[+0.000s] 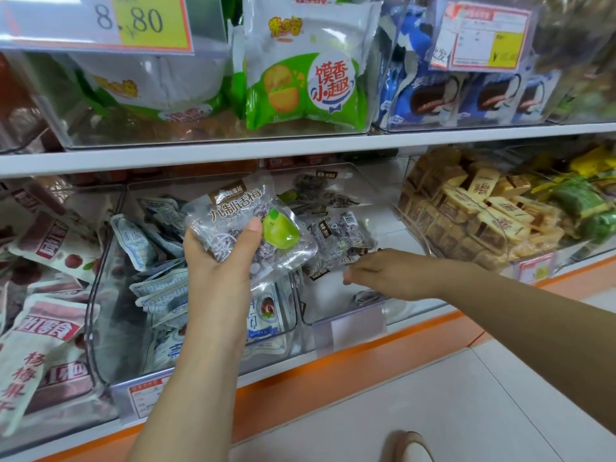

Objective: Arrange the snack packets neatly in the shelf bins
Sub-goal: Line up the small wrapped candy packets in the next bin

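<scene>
A: Left hand [221, 258] status?
B: Centre of frame, raised in front of the lower shelf. Fingers are curled behind a clear plum packet [233, 211] and the thumb is pressed across its front. Solid hold. The packet is tilted, with a green fruit print on its right side.

A: Right hand?
B: The right hand [383, 271] is right of centre, arm coming in from the lower right, reaching into the middle bin [346, 325]. Fingers are bent down at a small pile of dark packets [336, 241] in the bin's left half. It's touching them, but I can't tell if it actually pinches one.

A: Where does the held packet sit relative to the bins?
B: In the frame it overlaps the divide between the middle bin and the left bin [100, 295], held up off the contents.

A: What's around them?
B: The left bin holds jumbled blue-white packets [156, 288]. Red-white packets [50, 241] are at far left. Tan packets [483, 211] are piled in a bin at right. On the upper shelf there's a green packet [306, 78] top centre, blue packets [433, 98] upper right and a price tag [133, 21] reading 8.80 upper left. An orange shelf edge [333, 365] runs below the bins, and a shoe [410, 448] shows at the bottom edge.
</scene>
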Demonstrator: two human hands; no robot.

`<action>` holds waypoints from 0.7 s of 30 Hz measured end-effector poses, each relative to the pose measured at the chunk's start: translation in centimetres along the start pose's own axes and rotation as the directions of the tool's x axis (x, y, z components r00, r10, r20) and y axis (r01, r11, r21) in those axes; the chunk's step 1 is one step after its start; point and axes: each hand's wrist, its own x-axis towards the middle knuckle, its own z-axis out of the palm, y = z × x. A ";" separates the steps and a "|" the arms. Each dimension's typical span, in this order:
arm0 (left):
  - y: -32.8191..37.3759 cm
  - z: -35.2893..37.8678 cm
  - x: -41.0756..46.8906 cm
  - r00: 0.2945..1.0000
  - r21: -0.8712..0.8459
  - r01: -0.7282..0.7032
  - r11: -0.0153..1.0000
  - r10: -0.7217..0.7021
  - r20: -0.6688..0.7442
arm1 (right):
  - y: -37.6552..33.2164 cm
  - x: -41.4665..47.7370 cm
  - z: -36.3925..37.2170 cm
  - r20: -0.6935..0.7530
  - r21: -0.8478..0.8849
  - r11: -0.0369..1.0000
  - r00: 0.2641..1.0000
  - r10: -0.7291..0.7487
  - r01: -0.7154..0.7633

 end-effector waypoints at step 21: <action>0.0 -1.4 1.0 0.997 -0.092 -0.074 0.993 0.074 0.003 | -1.3 0.9 -1.6 -0.556 0.183 0.898 0.795 -0.242 0.401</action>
